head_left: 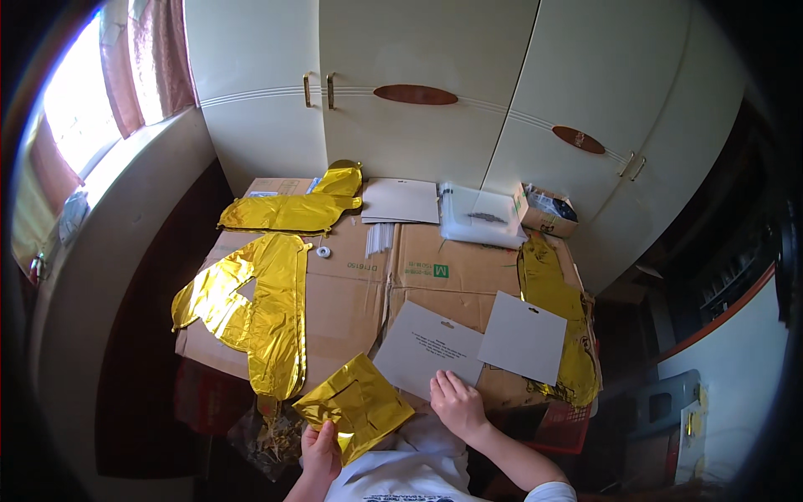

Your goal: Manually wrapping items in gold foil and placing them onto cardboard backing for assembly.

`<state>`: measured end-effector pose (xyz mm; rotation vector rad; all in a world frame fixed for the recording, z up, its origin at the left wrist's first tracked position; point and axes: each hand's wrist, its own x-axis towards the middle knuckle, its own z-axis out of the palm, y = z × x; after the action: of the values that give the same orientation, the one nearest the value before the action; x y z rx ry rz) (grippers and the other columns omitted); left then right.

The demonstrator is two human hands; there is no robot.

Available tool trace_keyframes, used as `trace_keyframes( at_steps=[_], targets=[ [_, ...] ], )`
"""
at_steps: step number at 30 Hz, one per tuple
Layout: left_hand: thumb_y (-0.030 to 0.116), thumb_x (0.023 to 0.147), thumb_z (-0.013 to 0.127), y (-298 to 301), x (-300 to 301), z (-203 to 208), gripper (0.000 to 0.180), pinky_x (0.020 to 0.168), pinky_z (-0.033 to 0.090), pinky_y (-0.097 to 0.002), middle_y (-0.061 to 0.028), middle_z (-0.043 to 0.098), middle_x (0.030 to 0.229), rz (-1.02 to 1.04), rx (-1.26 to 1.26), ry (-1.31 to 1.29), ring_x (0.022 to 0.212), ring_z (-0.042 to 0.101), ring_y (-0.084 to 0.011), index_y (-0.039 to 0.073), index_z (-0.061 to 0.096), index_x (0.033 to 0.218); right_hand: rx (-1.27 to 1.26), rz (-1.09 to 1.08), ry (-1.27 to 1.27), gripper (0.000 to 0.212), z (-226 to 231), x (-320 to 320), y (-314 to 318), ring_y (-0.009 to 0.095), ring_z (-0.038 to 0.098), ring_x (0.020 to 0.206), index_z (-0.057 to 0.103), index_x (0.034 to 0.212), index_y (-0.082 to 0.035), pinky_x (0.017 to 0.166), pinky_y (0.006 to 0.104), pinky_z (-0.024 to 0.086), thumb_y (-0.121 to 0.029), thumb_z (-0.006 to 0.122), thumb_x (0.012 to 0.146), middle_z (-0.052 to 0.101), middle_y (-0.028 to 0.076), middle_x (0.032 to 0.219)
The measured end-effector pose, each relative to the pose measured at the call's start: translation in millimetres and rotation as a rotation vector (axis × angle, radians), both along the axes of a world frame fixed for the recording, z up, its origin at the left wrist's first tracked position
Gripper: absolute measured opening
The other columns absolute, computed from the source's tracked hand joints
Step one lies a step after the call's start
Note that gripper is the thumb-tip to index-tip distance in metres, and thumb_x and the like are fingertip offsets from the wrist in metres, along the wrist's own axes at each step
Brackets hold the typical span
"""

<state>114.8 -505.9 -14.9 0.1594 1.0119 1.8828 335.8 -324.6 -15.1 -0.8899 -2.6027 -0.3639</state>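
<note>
My left hand [321, 450] grips a folded gold foil balloon [355, 410] by its lower left edge, thumb on top, just off the near side of the cardboard-covered table. My right hand [458, 407] is at the lower edge of a grey card [428, 339] with a hang hole and small print. Its fingers lie together on the card's face, and the thumb is hidden. To the right, a second grey card [523, 339] with a hang hole rests partly over flat gold foil balloons [556, 309].
Flat gold foil balloons [280, 309] lie at the left, with more foil [288, 212] behind. At the back are grey cards [400, 201], clear plastic bags [481, 215], a small box [548, 209], white strips [379, 239] and a white tape roll [324, 252]. Cabinets [418, 50] stand behind.
</note>
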Motion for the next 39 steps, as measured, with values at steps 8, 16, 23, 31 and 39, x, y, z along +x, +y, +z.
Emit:
trace_keyframes(
  at_steps=[8, 16, 23, 31, 39],
  targets=[
    [0.015, 0.101, 0.054, 3.5, 9.7, -8.6, 0.017, 0.093, 0.052, -0.0397, -0.0029, 0.063, 0.117, 0.094, -0.024, -0.072, 0.11, 0.061, -0.0183, 0.009, 0.054, 0.117, -0.065, -0.031, 0.052, 0.03, 20.4, -4.9, -19.6, 0.022, 0.064, 0.109, 0.07, 0.102, -0.004, 0.079, 0.0352, 0.057, -0.028, 0.07, 0.084, 0.068, 0.012, 0.115],
    [0.016, 0.101, 0.053, -7.9, 10.8, -3.8, 0.018, 0.092, 0.052, -0.039, -0.0022, 0.063, 0.114, 0.044, -0.088, -0.139, 0.108, 0.061, -0.0173, 0.01, 0.053, 0.118, -0.134, -0.005, 0.069, 0.037, 19.3, -2.3, -32.0, 0.021, 0.063, 0.105, 0.07, 0.105, -0.006, 0.079, 0.0345, 0.056, -0.032, 0.074, 0.079, 0.069, 0.006, 0.111],
    [0.011, 0.1, 0.053, -12.8, 6.1, -4.9, 0.021, 0.094, 0.052, -0.0402, -0.0034, 0.062, 0.116, 0.09, -0.097, -0.121, 0.107, 0.061, -0.0174, 0.008, 0.052, 0.121, -0.186, -0.003, 0.134, 0.034, 19.3, -1.7, -29.2, 0.019, 0.061, 0.107, 0.07, 0.106, -0.009, 0.09, 0.0361, 0.05, -0.031, 0.073, 0.08, 0.068, 0.002, 0.112],
    [0.013, 0.101, 0.052, -16.4, 9.5, -20.9, 0.022, 0.089, 0.053, -0.0389, -0.0063, 0.062, 0.118, 0.06, -0.078, -0.146, 0.104, 0.063, -0.0203, 0.006, 0.051, 0.122, -0.36, 0.004, 0.352, 0.022, 2.0, 0.6, -25.0, 0.018, 0.062, 0.104, 0.074, 0.096, -0.011, 0.09, 0.0361, 0.047, -0.025, 0.075, 0.079, 0.07, -0.001, 0.11],
    [0.013, 0.102, 0.05, -20.0, 19.6, -22.3, 0.024, 0.091, 0.054, -0.0403, -0.0076, 0.061, 0.122, 0.081, -0.063, -0.114, 0.108, 0.063, -0.0218, 0.007, 0.05, 0.125, -0.181, -0.002, 0.338, 0.007, 0.4, -6.9, -26.3, 0.015, 0.063, 0.095, 0.069, 0.086, -0.013, 0.086, 0.034, 0.048, -0.019, 0.071, 0.082, 0.068, -0.003, 0.1]
  ],
)
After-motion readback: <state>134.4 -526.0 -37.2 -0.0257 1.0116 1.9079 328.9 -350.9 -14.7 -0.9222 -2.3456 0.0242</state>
